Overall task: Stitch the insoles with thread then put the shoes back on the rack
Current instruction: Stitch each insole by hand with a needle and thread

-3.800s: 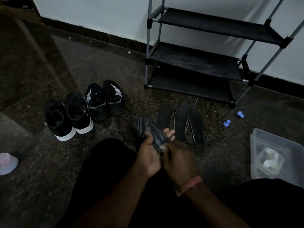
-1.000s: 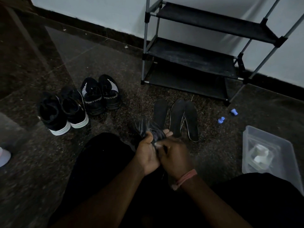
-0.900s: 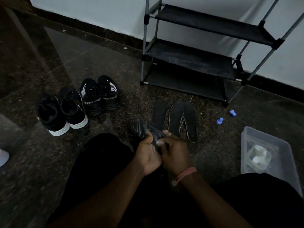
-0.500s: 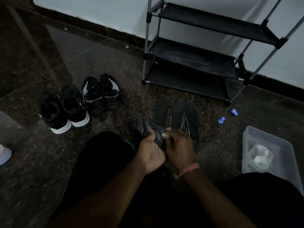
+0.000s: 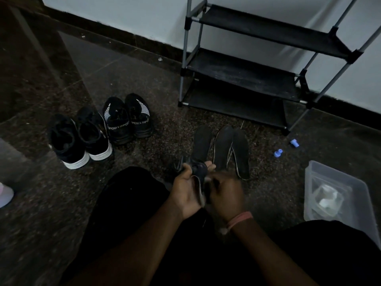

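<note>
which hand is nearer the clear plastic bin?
Right. The right hand works at the insole near image center, with bare floor between it and the bin on its right. The left hand grips the insole on the far side, further from the bin.

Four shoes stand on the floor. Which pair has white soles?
The left pair, nearest the frame's left edge, shows white soles at the heels. The other pair is all dark, with white stripes and lettering.
</note>
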Action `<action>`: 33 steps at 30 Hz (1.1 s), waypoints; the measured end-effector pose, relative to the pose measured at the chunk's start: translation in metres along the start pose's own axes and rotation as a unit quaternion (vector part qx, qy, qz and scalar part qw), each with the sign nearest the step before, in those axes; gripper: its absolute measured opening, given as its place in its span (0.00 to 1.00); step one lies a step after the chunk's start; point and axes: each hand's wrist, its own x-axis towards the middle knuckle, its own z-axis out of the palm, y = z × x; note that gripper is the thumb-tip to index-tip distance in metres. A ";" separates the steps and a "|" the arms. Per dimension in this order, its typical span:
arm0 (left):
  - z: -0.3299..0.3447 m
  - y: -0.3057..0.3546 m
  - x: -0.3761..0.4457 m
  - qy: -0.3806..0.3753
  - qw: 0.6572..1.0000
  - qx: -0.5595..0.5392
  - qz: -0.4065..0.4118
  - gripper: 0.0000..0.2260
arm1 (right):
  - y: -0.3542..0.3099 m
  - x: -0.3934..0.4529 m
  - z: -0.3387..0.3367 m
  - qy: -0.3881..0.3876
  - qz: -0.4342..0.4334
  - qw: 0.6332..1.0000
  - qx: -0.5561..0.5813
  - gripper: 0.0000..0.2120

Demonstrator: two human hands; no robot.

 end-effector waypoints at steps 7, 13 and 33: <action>-0.003 0.010 0.000 -0.019 0.998 -0.047 0.043 0.24 | 0.025 0.015 -0.033 0.134 0.210 0.956 0.155 0.04; 0.001 0.006 0.000 -0.021 0.998 0.026 0.049 0.21 | 0.005 0.004 -0.010 0.075 0.163 0.957 0.230 0.05; -0.009 0.007 -0.009 -0.067 0.997 0.003 0.049 0.34 | -0.006 -0.008 0.002 0.044 0.003 0.996 0.082 0.13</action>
